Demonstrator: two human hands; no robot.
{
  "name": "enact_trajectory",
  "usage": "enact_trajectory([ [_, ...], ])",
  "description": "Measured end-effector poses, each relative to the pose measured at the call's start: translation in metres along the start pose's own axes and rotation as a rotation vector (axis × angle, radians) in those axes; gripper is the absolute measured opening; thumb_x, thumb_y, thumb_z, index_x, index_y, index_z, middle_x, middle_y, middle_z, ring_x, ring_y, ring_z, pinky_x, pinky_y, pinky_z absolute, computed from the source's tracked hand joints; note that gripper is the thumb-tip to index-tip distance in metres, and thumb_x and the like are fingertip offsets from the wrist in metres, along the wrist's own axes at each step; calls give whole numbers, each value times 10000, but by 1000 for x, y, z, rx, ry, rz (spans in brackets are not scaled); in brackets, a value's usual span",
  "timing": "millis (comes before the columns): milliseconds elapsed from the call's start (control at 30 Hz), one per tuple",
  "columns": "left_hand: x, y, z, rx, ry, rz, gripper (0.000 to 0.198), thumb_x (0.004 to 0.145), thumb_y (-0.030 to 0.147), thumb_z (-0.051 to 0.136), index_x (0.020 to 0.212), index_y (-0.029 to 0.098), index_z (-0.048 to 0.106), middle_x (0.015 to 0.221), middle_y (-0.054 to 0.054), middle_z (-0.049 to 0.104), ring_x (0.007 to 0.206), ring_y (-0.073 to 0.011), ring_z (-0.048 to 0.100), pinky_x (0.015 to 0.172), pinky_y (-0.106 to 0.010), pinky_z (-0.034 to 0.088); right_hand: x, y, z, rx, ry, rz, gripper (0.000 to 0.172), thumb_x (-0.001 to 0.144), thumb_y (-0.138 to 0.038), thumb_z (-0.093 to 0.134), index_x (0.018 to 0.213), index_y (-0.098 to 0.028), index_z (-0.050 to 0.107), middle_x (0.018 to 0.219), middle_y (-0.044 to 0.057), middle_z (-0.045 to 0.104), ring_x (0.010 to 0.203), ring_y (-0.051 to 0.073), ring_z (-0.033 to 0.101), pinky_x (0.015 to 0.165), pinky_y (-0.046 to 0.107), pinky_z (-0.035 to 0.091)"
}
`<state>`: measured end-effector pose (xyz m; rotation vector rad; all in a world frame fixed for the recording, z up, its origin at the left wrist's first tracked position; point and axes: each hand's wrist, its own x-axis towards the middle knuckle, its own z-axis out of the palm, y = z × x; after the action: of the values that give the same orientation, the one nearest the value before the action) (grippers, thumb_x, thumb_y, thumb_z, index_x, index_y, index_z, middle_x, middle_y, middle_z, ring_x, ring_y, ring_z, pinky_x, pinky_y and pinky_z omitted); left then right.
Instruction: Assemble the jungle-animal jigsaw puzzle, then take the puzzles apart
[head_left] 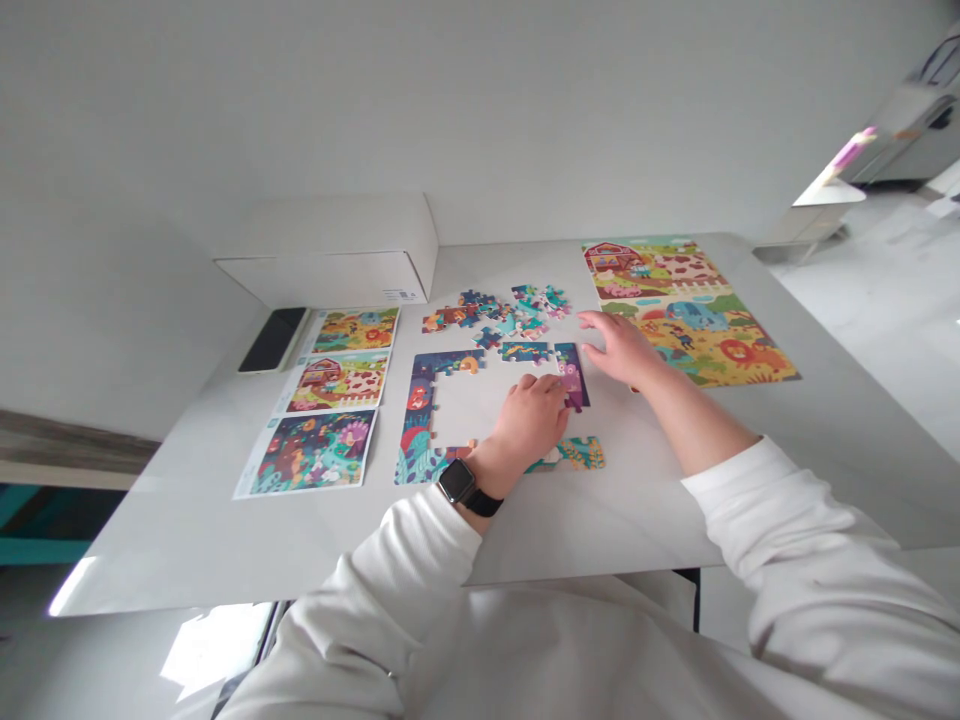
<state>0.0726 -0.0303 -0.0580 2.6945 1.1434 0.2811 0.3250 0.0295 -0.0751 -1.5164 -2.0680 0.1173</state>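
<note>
Several fingers of the left hand (532, 412) are bending palm-down over the purple puzzle pieces (570, 366); whether they are gripping cannot be told. Just rightward, the right hand (621, 345) is extending, its thumb and fingers parted. Beyond both, loose pieces (529, 318) are lying heaped; left of the fingers, a partial border (418, 400) is lying flat.

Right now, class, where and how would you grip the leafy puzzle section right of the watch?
Probably pinch the leafy puzzle section by its right end, coming from the right: it lies flat, that end open, while the left hand crowds the other.
</note>
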Motion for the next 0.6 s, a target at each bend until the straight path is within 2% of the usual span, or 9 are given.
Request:
enact_trajectory([
  [133, 0, -3, -1, -52, 32, 13, 317, 1024, 280, 601, 1319, 181, 663, 1355, -125, 693, 1223, -293, 628, 1092, -435, 525, 2, 4, -1, -4, 88, 18, 534, 932, -224, 634, 1466, -219, 608, 1282, 153, 759, 1248, 378, 667, 1144, 594, 502],
  [200, 0, -6, -7, -79, 64, -9, 279, 1025, 229, 579, 1287, 179, 662, 1308, -129, 707, 1212, -279, 647, 1086, -410, 523, 4, 4, -3, -8, 112, 19, 467, 944, -254, 635, 1408, -214, 658, 1261, 157, 766, 1253, 382, 662, 1146, 600, 495],
  [300, -2, -13, -24, -142, 77, -93, 228, 1057, 188, 497, 1181, 200, 688, 1178, -113, 755, 1099, -257, 702, 980, -374, 541, 5, -1, -8, -6, 128, 25, 269, 1016, -361, 568, 1090, -230, 790, 1188, 149, 785, 1201, 368, 689, 1127, 579, 505],
  [367, -6, -20, -41, -207, 84, -162, 248, 1094, 239, 450, 1104, 214, 696, 1043, -86, 783, 968, -243, 728, 860, -346, 536, 5, -6, -13, 3, 126, 49, 462, 1078, -458, 464, 800, -253, 771, 986, 119, 802, 1066, 335, 735, 1072, 534, 540],
  [433, -12, -27, -59, -271, 159, -217, 275, 1108, 290, 433, 1058, 217, 693, 983, -70, 788, 903, -226, 729, 791, -313, 504, 3, -11, -19, 9, 135, 110, 638, 1105, -573, 372, 648, -275, 702, 745, 89, 750, 901, 303, 752, 975, 481, 580],
  [500, -20, -36, -75, -328, 264, -247, 377, 1125, 394, 416, 924, 212, 678, 876, -53, 765, 811, -201, 699, 727, -288, 458, -1, -15, -23, 21, 170, 201, 697, 1088, -691, 335, 647, -285, 690, 634, 68, 701, 774, 279, 744, 861, 434, 601],
  [600, -33, -47, -91, -346, 391, -312, 600, 1102, 597, 407, 666, 208, 543, 595, -16, 582, 600, -157, 539, 611, -288, 352, -9, -18, -27, 83, 225, 313, 713, 1055, -784, 323, 830, -267, 760, 652, 50, 721, 681, 255, 739, 749, 393, 596],
])
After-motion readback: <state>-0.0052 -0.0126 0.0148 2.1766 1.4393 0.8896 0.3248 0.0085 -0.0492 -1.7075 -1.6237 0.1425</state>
